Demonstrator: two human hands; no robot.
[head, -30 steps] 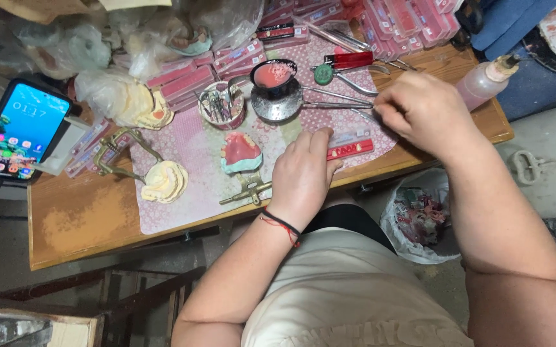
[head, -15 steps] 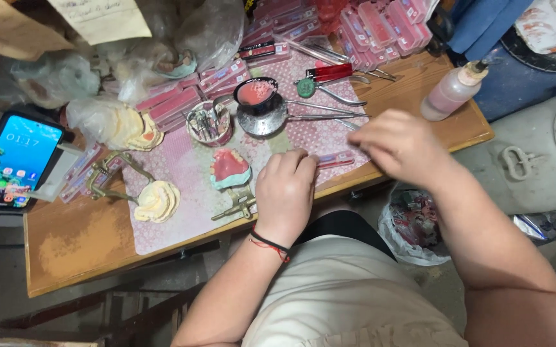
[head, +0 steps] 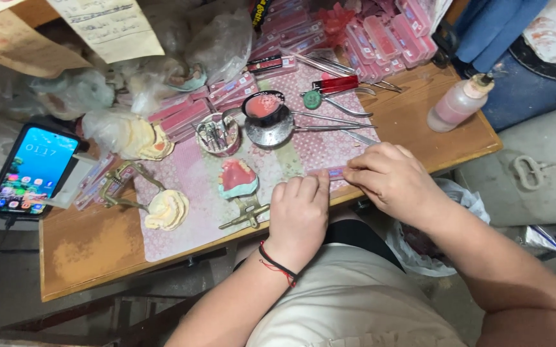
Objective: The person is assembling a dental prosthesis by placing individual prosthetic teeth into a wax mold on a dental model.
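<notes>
My left hand (head: 298, 215) and my right hand (head: 390, 180) meet at the front edge of a wooden table (head: 92, 250), on a pink patterned mat (head: 194, 212). Between their fingertips lies a thin pink strip card (head: 332, 172), held at both ends. Just left of my left hand sits a pink wax denture on a teal base (head: 236, 178), over a brass frame (head: 246, 215). A cream plaster cast (head: 165, 210) lies further left in another brass frame.
A small black bowl of pink material (head: 264, 106), a metal bowl (head: 268, 132), a cup of burs (head: 217, 136) and long metal instruments (head: 336, 119) lie behind. Pink tooth-card boxes (head: 381, 32) stack at the back. A lit phone (head: 31, 170) stands left, a squeeze bottle (head: 454, 106) right.
My right hand came in from the right to the strip card, and both hands now hold it. The view shifted slightly.
</notes>
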